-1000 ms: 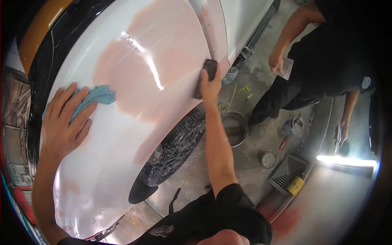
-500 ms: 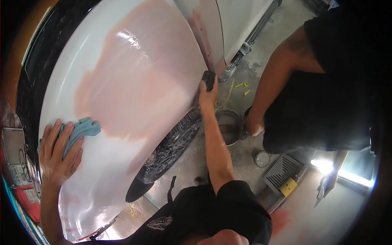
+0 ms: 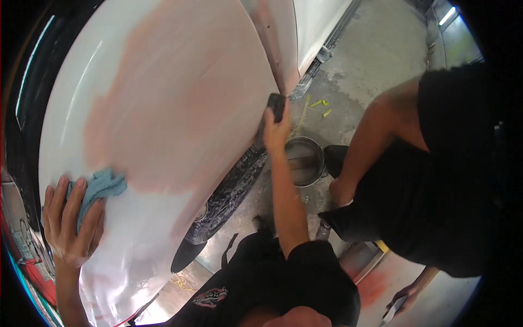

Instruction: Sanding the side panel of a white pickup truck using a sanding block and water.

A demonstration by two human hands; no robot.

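Observation:
My left hand (image 3: 73,220) rests on the panel's left side, slightly bent fingers pinning a crumpled blue cloth (image 3: 106,183) against it. My right hand (image 3: 277,126) grips a dark rectangular block (image 3: 275,104) at the right edge of the white panel (image 3: 141,234), near the seam. Pinkish patches (image 3: 180,92) cover much of the panel. Below that edge is a dusty black tyre (image 3: 229,193).
A co-worker in dark clothes (image 3: 430,191) bends close on my right, one hand low holding a flat piece (image 3: 395,309). A round metal basin (image 3: 302,161) stands on the floor beside the wheel, near yellow tape scraps (image 3: 321,103). A white door (image 3: 316,22) adjoins the panel.
My left hand and cloth have moved down the panel. My right hand's block sits slightly lower along the edge than a second ago. The co-worker has bent down closer to me.

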